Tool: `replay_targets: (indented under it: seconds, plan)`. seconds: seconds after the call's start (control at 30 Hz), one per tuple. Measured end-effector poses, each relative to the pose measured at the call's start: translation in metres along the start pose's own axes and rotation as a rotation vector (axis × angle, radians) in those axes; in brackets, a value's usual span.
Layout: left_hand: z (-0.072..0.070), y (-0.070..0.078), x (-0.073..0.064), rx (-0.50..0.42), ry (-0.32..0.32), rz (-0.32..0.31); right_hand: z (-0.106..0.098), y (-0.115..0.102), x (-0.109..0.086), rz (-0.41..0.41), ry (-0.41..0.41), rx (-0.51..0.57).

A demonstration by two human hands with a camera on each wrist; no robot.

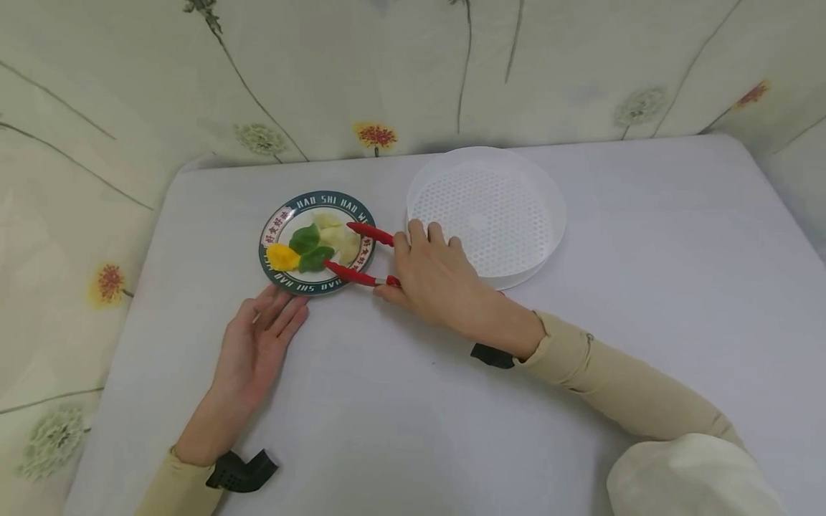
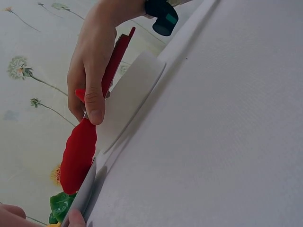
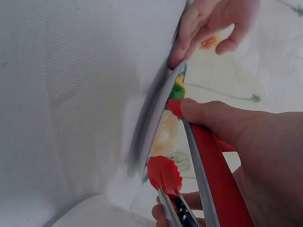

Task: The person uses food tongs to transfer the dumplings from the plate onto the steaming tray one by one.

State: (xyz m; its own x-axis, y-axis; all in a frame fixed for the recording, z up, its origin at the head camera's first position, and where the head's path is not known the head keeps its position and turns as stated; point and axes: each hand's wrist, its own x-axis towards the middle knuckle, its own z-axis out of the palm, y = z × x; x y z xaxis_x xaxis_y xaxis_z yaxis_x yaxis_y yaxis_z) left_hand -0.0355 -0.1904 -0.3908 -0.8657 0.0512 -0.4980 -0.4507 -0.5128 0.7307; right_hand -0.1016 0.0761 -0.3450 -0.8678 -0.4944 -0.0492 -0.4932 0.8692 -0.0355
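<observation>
At the near-left rim of the plate [image 1: 323,200], the left hand [image 1: 254,351] is being held palm up, fingers nearly straight; the rim is being touched by the fingertips, nothing is being gripped, and whether weight is being borne cannot be told. On the plate's left side a yellow piece [image 1: 282,257] is being carried; at its middle two green pieces [image 1: 315,259], and on its right half pale pieces [image 1: 332,236], are being carried likewise. All are being judged light; some slip is being expected of the green ones, given the gloss seen from the left wrist. Softness is being assumed, so a mild hold across the thick middle is being favoured. Over the plate's right rim red tongs [image 1: 351,274] are being held, tips apart, one by the pale pieces, one at the lower green piece; contact is not being resolved. Light, springy handling is being expected, with the arms judged the proper hold. Just right of the plate those arms are being gripped by the right hand [image 1: 439,279], thumb and fingers bent on opposite sides, well parted. Farther right of the plate, a white perforated tray [image 1: 490,215] is being partly overlapped by that hand.
</observation>
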Motion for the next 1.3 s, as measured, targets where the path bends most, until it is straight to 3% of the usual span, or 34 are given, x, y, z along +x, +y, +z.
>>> replay_targets:
  seconds: [0.27,1.3]
  plan:
    - [0.0004,-0.0003,0.0014,-0.009,0.006,-0.006,0.0004,0.0003,0.0023,-0.023,0.032,-0.006]
    - [-0.0004,-0.0001,0.0018,-0.042,-0.003,-0.009,-0.0042,0.0034,-0.0054,-0.026,0.032,-0.026]
